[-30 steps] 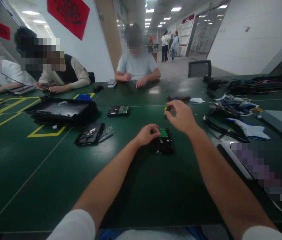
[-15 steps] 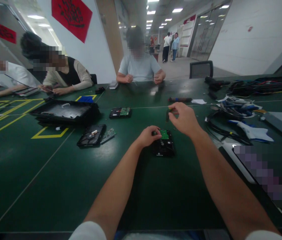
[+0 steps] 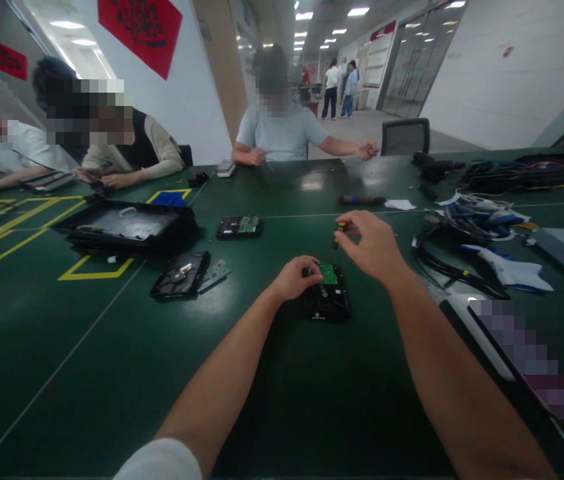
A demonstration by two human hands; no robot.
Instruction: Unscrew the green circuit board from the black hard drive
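A black hard drive point(image 3: 329, 303) with a green circuit board lies on the table in front of me. My left hand point(image 3: 298, 279) is closed at its upper left side, fingers curled around the edge and thumb over the board. Just above and to the right, my right hand point(image 3: 368, 243) pinches a short screwdriver point(image 3: 336, 242), yellow and dark, held upright near the drive's far edge. Whether its tip touches the drive is hard to see.
On the green table point(image 3: 127, 400) lie a second hard drive point(image 3: 239, 227), an opened drive casing point(image 3: 181, 275) and a black tray point(image 3: 127, 223). Cables point(image 3: 482, 213) and a phone-like device point(image 3: 522, 353) are on the right. Several people sit around the table.
The screwdriver and my right hand have shifted slightly downward. My left hand stays at the drive. The person opposite has stretched one arm out sideways. The view has moved slightly.
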